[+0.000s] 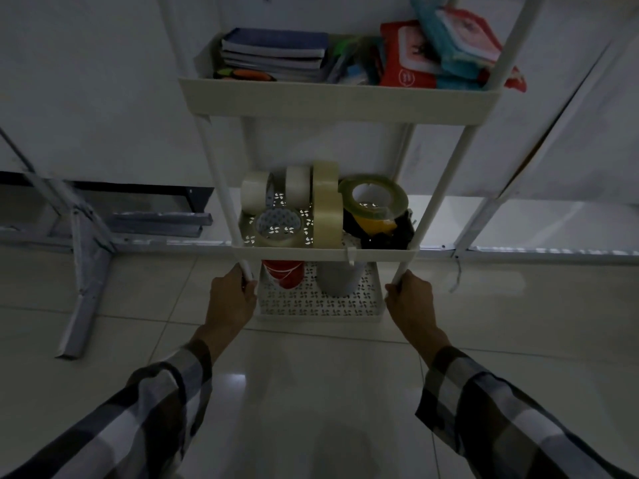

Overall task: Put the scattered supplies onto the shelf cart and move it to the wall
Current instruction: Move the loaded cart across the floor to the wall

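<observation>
The white three-tier plastic shelf cart (332, 105) stands on the pale tiled floor (311, 392) close before the white wall (86, 81); your left hand (230, 302) and right hand (413, 302) each wrap a front post low down, a two-sided grip likely chosen to steer it straight; notebooks (273, 51) fill the top tray, tape rolls (325, 202) the middle.

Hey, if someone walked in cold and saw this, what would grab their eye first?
Probably the white three-tier shelf cart filling the middle of the view, with the left hand and right hand each gripping one of its front posts low down. Next, the cluster of tape rolls on the middle tier, and the bright red and teal packets heaped at the right of the top tier beside a stack of notebooks.
</observation>
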The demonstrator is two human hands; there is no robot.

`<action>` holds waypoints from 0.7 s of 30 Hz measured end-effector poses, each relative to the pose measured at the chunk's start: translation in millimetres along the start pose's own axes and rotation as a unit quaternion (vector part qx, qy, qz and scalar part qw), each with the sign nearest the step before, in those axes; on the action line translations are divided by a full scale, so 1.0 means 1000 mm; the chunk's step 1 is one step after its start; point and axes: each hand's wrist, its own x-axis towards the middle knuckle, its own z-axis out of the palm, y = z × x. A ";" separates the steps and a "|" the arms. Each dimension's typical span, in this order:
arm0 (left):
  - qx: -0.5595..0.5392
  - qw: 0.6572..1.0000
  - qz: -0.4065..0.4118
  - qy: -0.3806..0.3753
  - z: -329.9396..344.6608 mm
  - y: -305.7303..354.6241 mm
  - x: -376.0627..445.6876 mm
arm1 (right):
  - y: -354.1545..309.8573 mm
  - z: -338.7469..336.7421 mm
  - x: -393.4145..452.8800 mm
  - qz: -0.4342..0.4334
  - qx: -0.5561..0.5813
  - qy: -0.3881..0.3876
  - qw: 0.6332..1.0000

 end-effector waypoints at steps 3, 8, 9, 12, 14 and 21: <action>0.012 1.000 0.005 -0.001 0.000 0.001 -0.001 | -0.001 -0.001 -0.001 -0.002 0.006 -0.004 1.000; 0.010 1.000 -0.028 -0.001 -0.001 0.005 -0.001 | -0.001 -0.002 0.000 0.004 -0.007 -0.004 1.000; 0.013 0.999 -0.041 -0.003 -0.001 0.007 -0.001 | -0.001 -0.002 0.000 0.006 -0.008 -0.004 1.000; 0.034 0.994 -0.098 -0.021 -0.003 0.017 0.001 | -0.001 0.000 0.001 0.004 -0.020 -0.011 1.000; 0.038 0.986 -0.147 -0.068 -0.008 0.028 0.000 | 0.002 0.001 0.000 0.018 -0.004 -0.031 0.999; -0.037 0.988 -0.151 0.016 -0.053 0.070 -0.011 | -0.002 -0.040 -0.033 0.034 0.107 0.008 0.994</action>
